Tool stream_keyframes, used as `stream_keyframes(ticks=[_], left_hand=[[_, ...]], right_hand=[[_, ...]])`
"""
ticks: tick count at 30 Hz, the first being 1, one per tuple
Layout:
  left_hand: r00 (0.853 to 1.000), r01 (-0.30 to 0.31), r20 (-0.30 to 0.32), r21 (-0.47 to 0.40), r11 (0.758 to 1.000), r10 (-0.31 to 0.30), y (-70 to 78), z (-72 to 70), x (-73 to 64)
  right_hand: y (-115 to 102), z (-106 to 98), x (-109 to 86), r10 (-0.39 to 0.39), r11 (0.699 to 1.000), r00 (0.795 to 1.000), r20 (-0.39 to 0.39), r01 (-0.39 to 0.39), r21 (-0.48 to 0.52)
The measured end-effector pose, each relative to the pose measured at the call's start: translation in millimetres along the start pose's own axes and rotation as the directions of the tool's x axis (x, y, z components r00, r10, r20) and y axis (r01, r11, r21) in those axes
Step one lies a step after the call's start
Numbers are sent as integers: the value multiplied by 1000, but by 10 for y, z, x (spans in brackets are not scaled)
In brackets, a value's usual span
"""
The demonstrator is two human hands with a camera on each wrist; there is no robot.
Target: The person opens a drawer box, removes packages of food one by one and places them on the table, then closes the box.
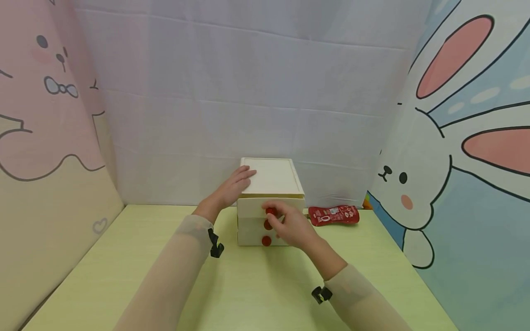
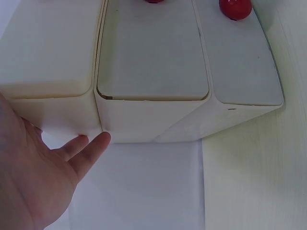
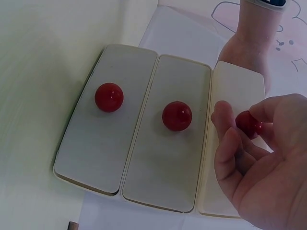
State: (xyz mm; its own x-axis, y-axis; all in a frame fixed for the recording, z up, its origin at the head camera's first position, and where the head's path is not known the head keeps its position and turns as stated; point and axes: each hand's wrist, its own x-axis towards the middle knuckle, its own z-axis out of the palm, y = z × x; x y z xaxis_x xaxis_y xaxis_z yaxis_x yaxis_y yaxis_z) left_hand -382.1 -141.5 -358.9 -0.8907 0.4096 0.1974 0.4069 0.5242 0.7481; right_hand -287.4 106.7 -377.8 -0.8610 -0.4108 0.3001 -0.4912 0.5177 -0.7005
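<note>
A small white three-drawer box (image 1: 271, 177) stands on the table against the back curtain, a round red knob on each drawer. My right hand (image 1: 295, 225) pinches the top drawer's red knob (image 3: 248, 123) between thumb and fingers. That top drawer (image 2: 50, 48) sits slightly forward of the two below. Lower down are the middle knob (image 3: 177, 116) and the bottom knob (image 3: 109, 97), both untouched. My left hand (image 1: 233, 187) rests at the left edge of the box's top, fingers extended; in the left wrist view its fingertips (image 2: 98, 143) lie along the box's side.
To the right of the box lies a red packet (image 1: 333, 215) on the pale green table (image 1: 165, 276). A white curtain (image 1: 248, 92) hangs behind, and printed panels with cartoon animals flank the table on both sides.
</note>
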Motion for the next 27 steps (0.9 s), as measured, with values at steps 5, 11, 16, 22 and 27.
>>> stream_keyframes(ticks=[5, 11, 16, 22, 27], left_hand=[[1000, 5, -1, 11, 1000, -5, 6, 0, 5], [1000, 13, -3, 15, 1000, -13, 8, -2, 13], [1000, 5, -1, 7, 1000, -5, 14, -6, 14], [1000, 3, 2, 13, 1000, -3, 17, -7, 6], [1000, 6, 3, 20, 1000, -6, 23, -7, 8]], right_hand=[[3, 9, 21, -1, 1000, 1000, -10, 0, -28], [11, 15, 41, 12, 999, 1000, -18, -13, -43], [2, 10, 50, -3, 999, 1000, -23, 2, -51], [-8, 12, 63, 1, 998, 1000, -27, -3, -59], [-7, 15, 77, 24, 998, 999, -36, -26, -65]])
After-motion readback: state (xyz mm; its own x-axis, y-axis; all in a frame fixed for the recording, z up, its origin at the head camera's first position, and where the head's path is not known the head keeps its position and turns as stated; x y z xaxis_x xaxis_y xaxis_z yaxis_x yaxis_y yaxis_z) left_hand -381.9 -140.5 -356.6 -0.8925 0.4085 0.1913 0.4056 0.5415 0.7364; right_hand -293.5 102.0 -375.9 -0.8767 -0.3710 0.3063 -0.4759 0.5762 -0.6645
